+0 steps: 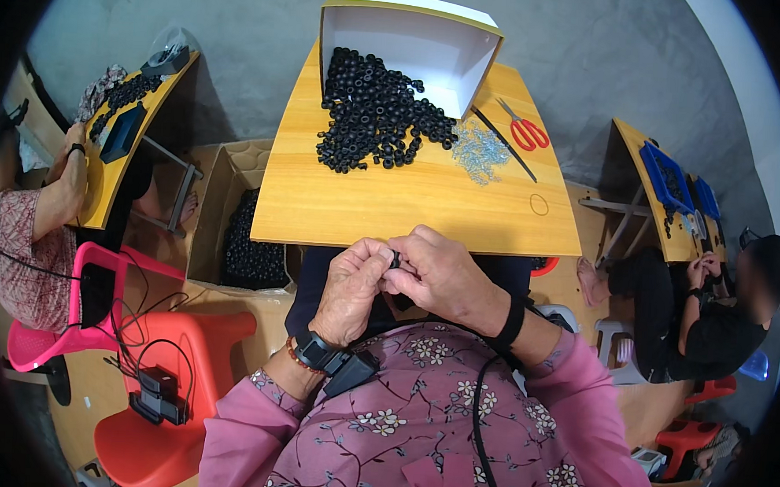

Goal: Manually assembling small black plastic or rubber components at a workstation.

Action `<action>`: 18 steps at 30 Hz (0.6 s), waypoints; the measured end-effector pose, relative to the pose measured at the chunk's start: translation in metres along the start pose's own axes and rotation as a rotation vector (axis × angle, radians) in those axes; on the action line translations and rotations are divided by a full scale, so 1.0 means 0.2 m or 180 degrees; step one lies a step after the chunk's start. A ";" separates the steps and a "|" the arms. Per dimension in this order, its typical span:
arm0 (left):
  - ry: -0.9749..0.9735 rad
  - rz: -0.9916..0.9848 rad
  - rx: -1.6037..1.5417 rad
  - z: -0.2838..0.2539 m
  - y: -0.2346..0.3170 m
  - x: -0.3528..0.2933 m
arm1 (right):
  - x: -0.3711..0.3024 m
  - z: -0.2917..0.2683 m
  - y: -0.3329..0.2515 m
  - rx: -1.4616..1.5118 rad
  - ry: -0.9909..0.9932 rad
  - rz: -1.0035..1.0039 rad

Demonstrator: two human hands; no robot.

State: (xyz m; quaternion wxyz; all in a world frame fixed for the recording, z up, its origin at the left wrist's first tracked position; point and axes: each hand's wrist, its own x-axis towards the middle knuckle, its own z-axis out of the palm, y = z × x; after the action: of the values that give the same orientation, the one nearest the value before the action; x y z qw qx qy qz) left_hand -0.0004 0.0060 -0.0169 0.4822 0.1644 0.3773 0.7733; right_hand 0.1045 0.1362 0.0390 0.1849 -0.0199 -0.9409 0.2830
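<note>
Just off the table's near edge, my left hand (355, 279) and my right hand (442, 268) meet in front of my body. Their fingertips pinch a small black ring-shaped part (395, 260) between them, mostly hidden by the fingers. On the wooden table (365, 220) lies a spread heap of similar small black parts (370, 119), spilling from a white box (435, 61) tipped on its side. Beside the heap is a small pile of clear, bluish bits (480, 151), too small to name.
Red-handled scissors (526, 132), a thin black stick (505, 145) and a rubber band (539, 205) lie at the table's right. A cardboard carton (221, 261) of black parts stands lower left, near a red chair (165, 408). People work at side tables left and right.
</note>
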 end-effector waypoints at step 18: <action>-0.0374 0.0110 -0.0532 -0.02 0.02 -0.01 | 0.01 -0.01 0.00 -0.0534 0.0471 -0.0579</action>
State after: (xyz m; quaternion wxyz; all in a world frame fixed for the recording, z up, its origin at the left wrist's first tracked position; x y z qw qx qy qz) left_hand -0.0041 0.0026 -0.0171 0.5022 0.1752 0.2797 0.7993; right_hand 0.1034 0.1377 0.0420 0.2764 0.0293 -0.9429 0.1833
